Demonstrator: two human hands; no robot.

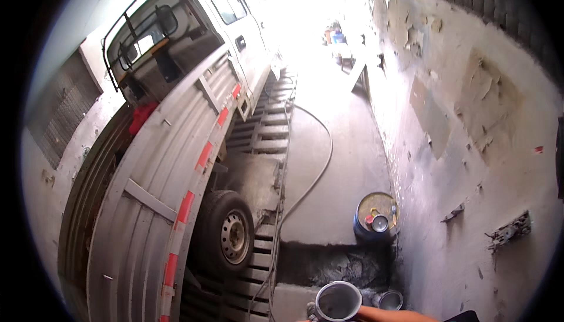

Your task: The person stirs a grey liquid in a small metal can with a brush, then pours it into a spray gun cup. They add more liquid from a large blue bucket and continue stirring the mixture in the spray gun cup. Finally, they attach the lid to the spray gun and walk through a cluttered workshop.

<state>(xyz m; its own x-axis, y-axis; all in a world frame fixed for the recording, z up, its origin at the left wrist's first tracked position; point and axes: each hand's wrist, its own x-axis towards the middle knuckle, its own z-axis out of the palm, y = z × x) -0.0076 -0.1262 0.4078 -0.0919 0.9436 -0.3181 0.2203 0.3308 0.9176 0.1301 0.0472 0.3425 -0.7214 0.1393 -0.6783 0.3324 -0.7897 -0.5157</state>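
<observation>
Close to me at the lower edge is a round grey can with a pale rim and an open top; its inside looks grey. My right forearm comes in from the lower right and ends against the can's right side. The fingers of that hand are hidden, so its grip cannot be made out. Just left of the can, a sliver of skin shows at the picture's edge, probably my left hand, its fingers out of sight. A second round can stands behind my right forearm.
A blue drum by the right wall carries a small can and other small items. A dark recess crosses the floor ahead. On the left stands a flatbed truck beside slatted grating. A hose curves over the floor.
</observation>
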